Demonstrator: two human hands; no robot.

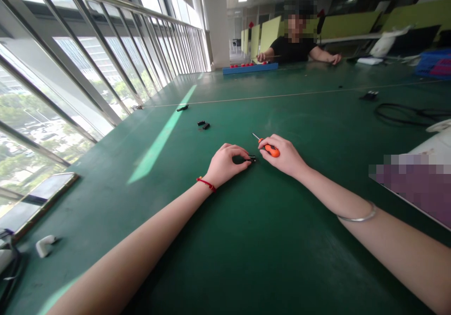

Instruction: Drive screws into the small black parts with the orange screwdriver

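We've got our left hand (225,163) curled down on the green tabletop (246,240), fingertips pinching a small black connector (252,158) flat against the mat, likely so it can't skid. Right beside it, our right hand (286,156) is wrapped around an orange-handled screwdriver (270,149), its thin metal shaft angled up and away from the part, tip off the work. Both wrists rest on the surface for steadiness. Further out toward the window-side edge lie 2 more black connectors (203,125), near each other, and another black piece (182,108) beyond. At the far edge a co-worker's hand (261,58) rests by a blue tray (250,68).
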